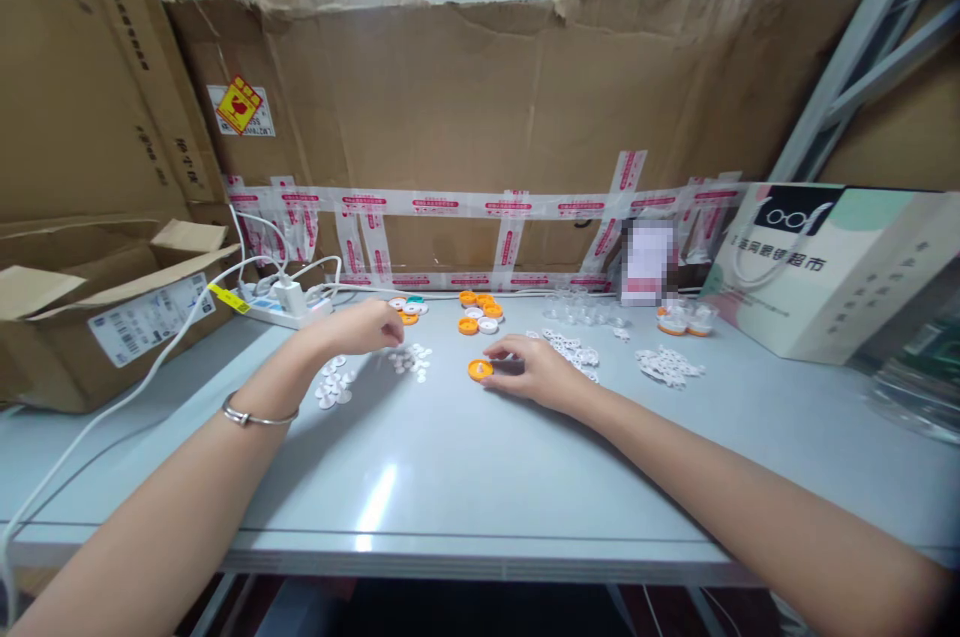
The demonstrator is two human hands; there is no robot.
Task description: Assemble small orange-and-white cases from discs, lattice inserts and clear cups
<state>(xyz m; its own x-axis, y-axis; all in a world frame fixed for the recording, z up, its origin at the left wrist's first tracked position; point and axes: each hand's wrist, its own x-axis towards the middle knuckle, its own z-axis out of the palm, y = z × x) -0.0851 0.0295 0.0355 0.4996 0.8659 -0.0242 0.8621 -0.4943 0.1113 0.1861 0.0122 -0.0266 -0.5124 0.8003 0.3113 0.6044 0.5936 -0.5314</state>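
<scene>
My right hand [531, 372] rests on the table with thumb and fingers around the right edge of an orange round cap [480, 370], which has a small pale piece inside. Over a pile of small white pieces [411, 361] hangs my left hand [367, 327], its fingers bent together and pointing down; whatever they hold is too small to make out. Left of that pile lie white round pieces [334, 384]. Farther back are a group of orange and white caps [480, 312] and a smaller group of caps [409, 309], partly behind my left hand.
White parts [574, 353] and another white pile [670, 367] lie to the right, near clear cups [581, 305] and orange-based clear pieces [686, 317]. A power strip [289, 302] with cables and an open carton [112, 297] stand left. A paper bag [840, 277] stands right.
</scene>
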